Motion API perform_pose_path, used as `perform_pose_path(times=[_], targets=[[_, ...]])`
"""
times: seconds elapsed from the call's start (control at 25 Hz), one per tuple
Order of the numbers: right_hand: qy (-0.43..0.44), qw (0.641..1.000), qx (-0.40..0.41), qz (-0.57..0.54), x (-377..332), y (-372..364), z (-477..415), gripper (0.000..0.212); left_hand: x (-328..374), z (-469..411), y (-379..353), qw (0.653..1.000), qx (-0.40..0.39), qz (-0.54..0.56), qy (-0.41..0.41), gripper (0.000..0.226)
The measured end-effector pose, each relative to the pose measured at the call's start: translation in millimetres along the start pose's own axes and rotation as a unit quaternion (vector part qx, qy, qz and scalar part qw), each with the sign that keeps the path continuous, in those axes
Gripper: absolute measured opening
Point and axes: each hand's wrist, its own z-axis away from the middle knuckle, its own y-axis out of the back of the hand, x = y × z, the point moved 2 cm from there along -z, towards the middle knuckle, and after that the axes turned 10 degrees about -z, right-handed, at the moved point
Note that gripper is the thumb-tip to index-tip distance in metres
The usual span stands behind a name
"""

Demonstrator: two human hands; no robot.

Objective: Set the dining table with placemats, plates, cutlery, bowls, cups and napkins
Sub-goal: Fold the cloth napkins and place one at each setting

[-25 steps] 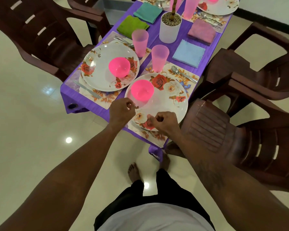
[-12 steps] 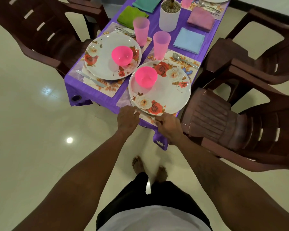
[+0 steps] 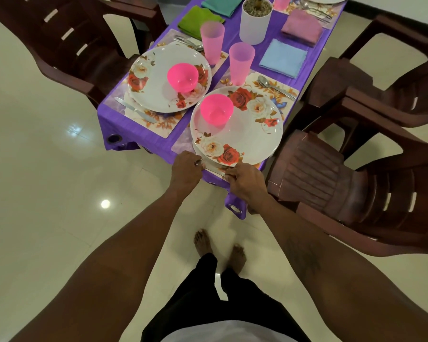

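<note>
Left hand [image 3: 186, 166]: fingers curled, pinching one end of the knife [image 3: 214, 169] right at the table's near edge.
Right hand [image 3: 245, 180]: fingers curled over the other end; fingertips tucked under the knuckles, probably a pinch too, hard to call from here.
Knife: lying crosswise between the two hands, on the near strip of the placemat [image 3: 181, 145], just beside the plate's rim.
Step in hand: by the look of it, squaring up that knife for the nearest setting.
Doing it well: both ends moved together so it sits parallel to the table edge; kept low and flat; kept off the rim of the plate [image 3: 252, 134] so nothing gets nudged; not too close to the tablecloth [image 3: 139, 129] drop-off.
Plate: flowered, centred on the mat, overhanging it toward the chair [image 3: 331, 174].
Bowl [image 3: 216, 109]: pink, upright on the plate's far-left part.
Spoon [image 3: 274, 87]: on the mat's far side, beyond the plate.
Cup [image 3: 241, 62]: pink, upright, just past the mat's far corner.
Napkin [image 3: 283, 58]: blue, folded flat, further up the cloth.
Progress: this place nearly complete, going by what lies here.
</note>
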Motion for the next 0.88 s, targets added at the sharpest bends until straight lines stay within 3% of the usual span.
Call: perform_pose_path(times=[0.64,0.88], targets=[[0.009,0.998,0.018,-0.055,5.1,0.5,1.0,0.025,5.1,-5.2,10.4,1.000,-0.001,-0.017,0.018,0.018],[-0.034,0.970,0.190,-0.149,16.3,41.8,6.0,0.020,11.0,-13.4,39.5,0.997,0.037,-0.066,0.026,0.016]])
